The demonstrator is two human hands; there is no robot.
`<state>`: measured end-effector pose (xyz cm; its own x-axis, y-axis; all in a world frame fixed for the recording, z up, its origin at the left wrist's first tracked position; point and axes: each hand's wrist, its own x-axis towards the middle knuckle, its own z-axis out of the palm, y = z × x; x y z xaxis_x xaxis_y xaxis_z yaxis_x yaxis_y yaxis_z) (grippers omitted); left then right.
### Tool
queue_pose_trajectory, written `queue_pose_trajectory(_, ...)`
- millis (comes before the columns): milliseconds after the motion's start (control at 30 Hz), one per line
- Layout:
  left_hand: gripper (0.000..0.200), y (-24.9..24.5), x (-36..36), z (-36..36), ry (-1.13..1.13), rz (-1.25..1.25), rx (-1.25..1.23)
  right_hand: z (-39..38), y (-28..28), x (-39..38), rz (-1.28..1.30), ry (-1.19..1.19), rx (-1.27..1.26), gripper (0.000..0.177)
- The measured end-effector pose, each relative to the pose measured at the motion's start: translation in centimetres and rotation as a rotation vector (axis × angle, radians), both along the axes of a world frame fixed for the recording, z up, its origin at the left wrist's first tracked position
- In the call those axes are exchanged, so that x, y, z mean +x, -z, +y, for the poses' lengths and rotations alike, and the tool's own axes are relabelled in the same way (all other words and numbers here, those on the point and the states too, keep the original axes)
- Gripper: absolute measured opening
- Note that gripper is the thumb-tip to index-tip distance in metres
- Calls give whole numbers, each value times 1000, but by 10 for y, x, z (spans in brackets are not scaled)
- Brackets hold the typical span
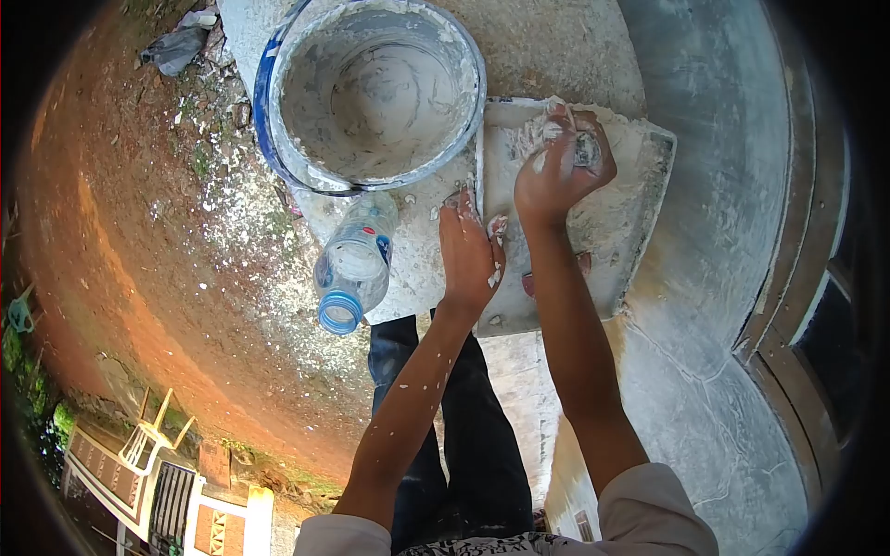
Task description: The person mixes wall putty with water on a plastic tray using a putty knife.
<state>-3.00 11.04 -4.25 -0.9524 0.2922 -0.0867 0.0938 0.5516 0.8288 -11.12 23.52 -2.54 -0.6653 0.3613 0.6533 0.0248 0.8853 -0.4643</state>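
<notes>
The right hand (564, 162) is clenched around a small grey lump (586, 148) and presses it onto the far part of a flat board (635, 218). The lump is too smeared with white paste to identify. The left hand (468, 255) lies flat with its fingers (459, 206) stretched out and released, holding nothing, resting along the board's left edge. The board lies on the concrete floor (718, 139), near the floor's left edge where it meets the red earth (139, 241).

Just beyond the board stands a paste-crusted bucket (278, 130), and a clear plastic bottle (357, 264) lies on its side at the floor's left edge, just beside the left hand.

The work looks like rubbing or scraping paste on the board. To do it well, the flat hand should probably keep its weight on the edge so the board cannot slide toward the bucket. The clenched hand would do best with short, firm strokes kept within the board's rim. The bottle looks able to roll off onto the earth if the left wrist nudges it.
</notes>
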Motion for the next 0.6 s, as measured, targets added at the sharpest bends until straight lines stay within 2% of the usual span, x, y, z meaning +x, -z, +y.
queue_pose_trajectory(33, 58, 1, -2, 2, -5, 4, -1, 1, -4, -3, 3, 6, 10, 39)
queue_pose_trajectory(100, 59, -2, -5, -1, 9, 3, -30, -7, -7, -13, 391, -50, -610, 38)
queue_pose_trajectory(133, 59, -4, -7, -1, 10, -25, -29, -13, 0, -14, 392, -54, -619, 38)
queue_pose_trajectory(233, 60, -9, -4, 4, 8, -59, 16, -13, 14, 2, 227, -52, -342, 35)
queue_pose_trajectory(267, 61, -9, -4, 5, -4, -62, 14, 1, 8, 10, -29, 63, 27, 33)
queue_pose_trajectory(367, 61, 1, -6, -1, 21, -49, -80, 1, -24, 4, -40, 77, 90, 41)
queue_pose_trajectory(400, 62, -1, -8, -1, 7, -47, -65, 0, -8, 0, 127, -20, -116, 47)
queue_pose_trajectory(500, 62, -4, -5, 8, 3, -65, -33, 3, 0, 6, -16, -18, 23, 47)
queue_pose_trajectory(533, 63, -4, -5, 5, -5, -84, -46, -9, 2, 0, 228, -63, -472, 46)
queue_pose_trajectory(567, 63, -3, -5, 3, -15, -102, -60, -7, -5, 0, 231, -64, -478, 46)
queue_pose_trajectory(600, 62, -4, -8, 3, -24, -29, -61, -2, -19, 1, 74, -48, -170, 37)
